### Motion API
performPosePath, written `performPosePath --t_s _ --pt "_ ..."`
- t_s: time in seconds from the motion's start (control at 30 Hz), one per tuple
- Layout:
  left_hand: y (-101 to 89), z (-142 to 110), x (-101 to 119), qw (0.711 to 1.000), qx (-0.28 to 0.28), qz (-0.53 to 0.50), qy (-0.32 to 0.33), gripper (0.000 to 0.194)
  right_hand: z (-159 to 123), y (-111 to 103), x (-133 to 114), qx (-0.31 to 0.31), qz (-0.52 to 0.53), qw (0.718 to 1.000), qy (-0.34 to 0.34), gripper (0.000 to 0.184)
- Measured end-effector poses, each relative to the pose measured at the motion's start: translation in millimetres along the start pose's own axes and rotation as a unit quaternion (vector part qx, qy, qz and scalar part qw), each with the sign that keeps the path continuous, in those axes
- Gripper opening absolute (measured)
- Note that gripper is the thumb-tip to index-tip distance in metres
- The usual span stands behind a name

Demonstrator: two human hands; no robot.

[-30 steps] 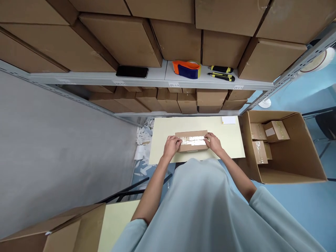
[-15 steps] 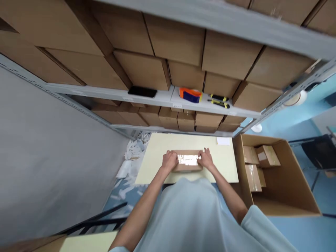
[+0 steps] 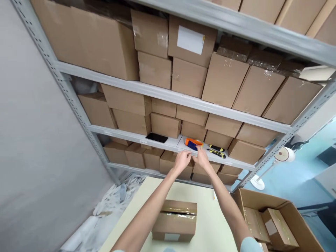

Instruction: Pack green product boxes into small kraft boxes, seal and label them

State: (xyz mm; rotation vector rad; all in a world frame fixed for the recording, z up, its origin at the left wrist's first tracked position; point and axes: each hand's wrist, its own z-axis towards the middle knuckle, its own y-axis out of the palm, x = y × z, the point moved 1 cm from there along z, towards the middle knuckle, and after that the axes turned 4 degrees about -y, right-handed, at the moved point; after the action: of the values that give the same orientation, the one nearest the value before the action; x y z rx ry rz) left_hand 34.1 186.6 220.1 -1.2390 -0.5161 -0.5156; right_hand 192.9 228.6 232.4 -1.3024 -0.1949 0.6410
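Observation:
Both of my hands are raised over the front edge of a shelf, close together. My right hand (image 3: pixel 202 158) is at the lower edge of what looks like an orange and dark blue tape dispenser (image 3: pixel 193 144), its thumb and forefinger apart. To its left, my left hand (image 3: pixel 183 159) has its fingers bent together; whatever they may hold is too small to make out. Below my forearms, a cardboard box (image 3: pixel 174 224) lies on the pale table (image 3: pixel 207 217). Shiny clear tape runs along its top beside a dark gap, and a white label is on its front side.
A black phone (image 3: pixel 156 137) and yellow-black utility knives (image 3: pixel 216 153) lie on the shelf (image 3: pixel 172 141), before stacked cartons. At right, a large open carton (image 3: pixel 299 224) contains smaller boxes. White scraps (image 3: pixel 115 201) cover the floor at left, beside the wall.
My hands have left the box on the table and moved forward and up to the shelf by the orange and blue dispenser. The view has tilted up, showing more shelves.

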Motion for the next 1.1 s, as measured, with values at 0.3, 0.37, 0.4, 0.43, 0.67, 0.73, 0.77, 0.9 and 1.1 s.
performPosePath --t_s 0.3,0.37,0.4,0.43,0.67,0.73,0.77,0.9,1.1 --pt "-8.3 22 16 0.999 0.021 -0.010 -0.038 0.034 72 1 -2 -0.092 -0.065 0.989 0.092 0.046" --pt "-3.7 7 11 0.999 0.004 -0.018 -0.042 0.034 72 7 0 -0.091 -0.062 0.989 0.097 0.048" --pt "-1.4 -1 8 0.999 -0.004 -0.024 -0.044 0.034 72 8 2 -0.089 -0.060 0.990 0.096 0.049" --pt "0.7 -10 5 0.998 -0.009 -0.031 -0.047 0.034 70 9 4 -0.086 -0.056 0.990 0.094 0.050" --pt "21.3 -107 -43 0.986 -0.022 -0.148 -0.074 0.051 -11 40 10 -0.036 0.061 0.995 0.076 0.040" --pt "28.1 -146 -52 0.975 0.011 -0.211 -0.065 0.047 -67 62 -1 0.007 0.213 0.973 0.086 0.039" --pt "31.0 -165 -53 0.970 0.027 -0.235 -0.061 0.042 -97 72 -9 0.022 0.298 0.950 0.092 0.040" --pt "41.2 -230 -48 0.958 0.044 -0.274 -0.075 0.030 -199 99 -51 0.016 0.542 0.829 0.139 0.056" --pt "47.8 -285 -40 0.949 0.044 -0.293 -0.105 0.026 -253 93 -79 -0.034 0.586 0.786 0.195 0.072"
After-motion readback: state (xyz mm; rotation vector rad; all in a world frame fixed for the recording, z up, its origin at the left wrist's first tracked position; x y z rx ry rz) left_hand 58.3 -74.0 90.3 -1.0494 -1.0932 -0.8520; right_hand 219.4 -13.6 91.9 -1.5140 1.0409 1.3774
